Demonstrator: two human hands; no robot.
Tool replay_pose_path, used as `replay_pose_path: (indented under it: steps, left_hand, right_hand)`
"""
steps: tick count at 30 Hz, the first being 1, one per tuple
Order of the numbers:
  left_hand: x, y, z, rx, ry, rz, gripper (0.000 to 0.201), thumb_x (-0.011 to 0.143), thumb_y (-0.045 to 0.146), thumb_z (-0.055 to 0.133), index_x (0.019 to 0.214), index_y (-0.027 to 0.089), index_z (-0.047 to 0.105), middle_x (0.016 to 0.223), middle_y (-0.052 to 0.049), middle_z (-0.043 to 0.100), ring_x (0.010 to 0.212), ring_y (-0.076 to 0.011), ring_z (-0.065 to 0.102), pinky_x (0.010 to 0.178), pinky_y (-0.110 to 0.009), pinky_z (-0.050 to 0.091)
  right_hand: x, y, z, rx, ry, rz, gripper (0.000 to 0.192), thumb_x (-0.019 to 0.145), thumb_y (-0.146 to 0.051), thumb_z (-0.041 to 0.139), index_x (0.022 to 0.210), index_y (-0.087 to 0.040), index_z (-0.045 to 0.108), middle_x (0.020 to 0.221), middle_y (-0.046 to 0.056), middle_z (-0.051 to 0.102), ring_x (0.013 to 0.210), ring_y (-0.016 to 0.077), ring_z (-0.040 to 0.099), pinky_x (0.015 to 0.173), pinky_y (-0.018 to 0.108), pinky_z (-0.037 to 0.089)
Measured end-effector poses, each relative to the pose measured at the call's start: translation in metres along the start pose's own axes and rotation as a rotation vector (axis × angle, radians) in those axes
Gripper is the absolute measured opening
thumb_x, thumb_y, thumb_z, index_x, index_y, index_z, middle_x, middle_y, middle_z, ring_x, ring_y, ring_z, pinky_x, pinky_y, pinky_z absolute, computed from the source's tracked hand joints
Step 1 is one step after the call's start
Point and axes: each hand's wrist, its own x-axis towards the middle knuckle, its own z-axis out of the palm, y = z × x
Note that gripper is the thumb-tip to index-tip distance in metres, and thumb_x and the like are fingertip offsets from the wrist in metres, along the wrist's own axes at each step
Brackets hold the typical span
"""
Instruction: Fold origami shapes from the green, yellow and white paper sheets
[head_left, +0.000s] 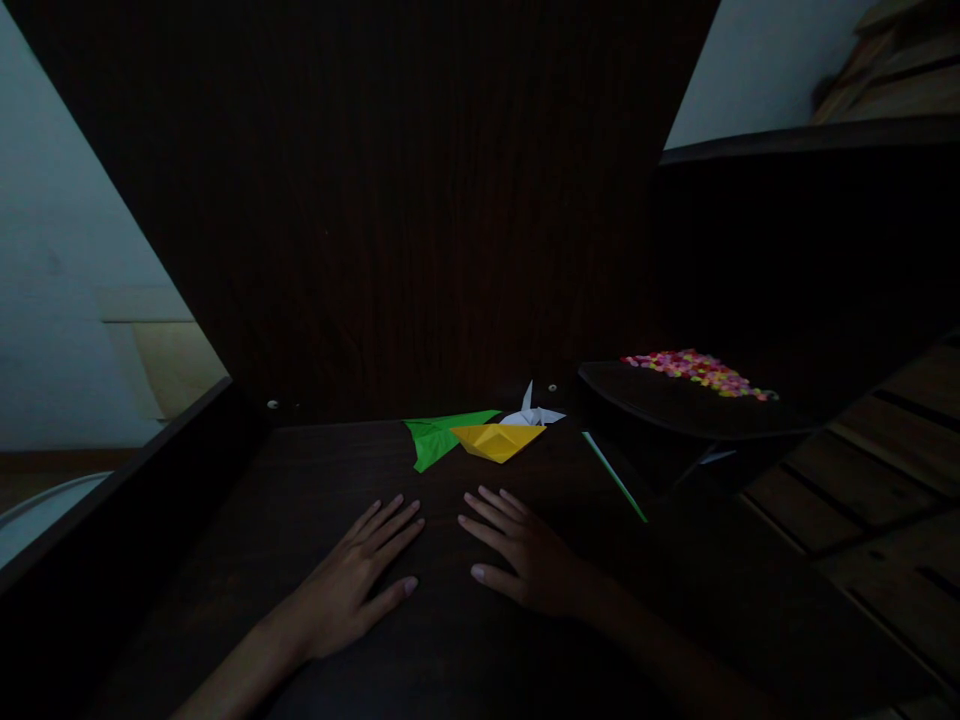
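Observation:
My left hand [352,580] and my right hand [521,550] lie flat, palms down, on a dark wooden table [315,470], fingers spread and holding nothing. Just beyond the fingertips sit folded paper shapes: a green one [439,438], a yellow boat-like one [496,440] and a small white crane-like one [531,412]. A thin green strip [615,478] lies to the right of my right hand.
A dark tray [675,405] at the right holds a heap of small pink and yellow bits [697,370]. A tall dark wooden panel [420,200] rises behind the table. Wooden slats [862,480] lie at the far right. The scene is dim.

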Motion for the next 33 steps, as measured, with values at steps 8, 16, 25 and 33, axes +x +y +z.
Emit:
replay_pose_path:
  steps: [8, 16, 25, 33]
  left_hand:
    - [0.0012, -0.0004, -0.0003, 0.012, -0.014, -0.006, 0.061, 0.099, 0.047, 0.046, 0.154, 0.029, 0.025, 0.16, -0.006, 0.027, 0.146, -0.0331, 0.025, 0.114, -0.061, 0.03]
    - [0.0014, 0.0015, -0.0027, 0.022, -0.019, 0.001, 0.06, 0.1, 0.046, 0.045, 0.154, 0.027, 0.026, 0.159, -0.008, 0.028, 0.146, -0.0325, 0.027, 0.114, -0.06, 0.03]
    - [0.0, 0.003, -0.0031, 0.016, 0.015, 0.008, 0.061, 0.099, 0.046, 0.047, 0.153, 0.028, 0.028, 0.159, -0.007, 0.03, 0.145, -0.0329, 0.028, 0.113, -0.059, 0.033]
    - [0.0002, 0.0012, -0.0018, 0.02, 0.004, 0.01, 0.061, 0.099, 0.046, 0.047, 0.153, 0.027, 0.028, 0.159, -0.008, 0.03, 0.145, -0.033, 0.028, 0.113, -0.06, 0.033]
  right_hand:
    - [0.0, -0.0005, 0.0009, -0.005, -0.005, 0.003, 0.059, 0.097, -0.048, 0.051, 0.149, -0.023, 0.039, 0.16, 0.009, 0.026, 0.149, 0.0292, 0.019, 0.12, 0.054, 0.019]
    - [0.0007, 0.0012, 0.0028, -0.002, 0.008, -0.002, 0.059, 0.096, -0.047, 0.052, 0.149, -0.023, 0.04, 0.159, 0.01, 0.027, 0.148, 0.03, 0.021, 0.119, 0.055, 0.02]
    - [-0.0005, 0.0026, 0.0035, -0.02, 0.006, -0.002, 0.059, 0.097, -0.048, 0.05, 0.15, -0.025, 0.037, 0.16, 0.008, 0.026, 0.149, 0.029, 0.019, 0.119, 0.055, 0.02]
    - [-0.0004, 0.0017, 0.0034, -0.013, 0.017, -0.013, 0.059, 0.097, -0.046, 0.05, 0.15, -0.023, 0.039, 0.159, 0.009, 0.027, 0.148, 0.0294, 0.021, 0.119, 0.054, 0.021]
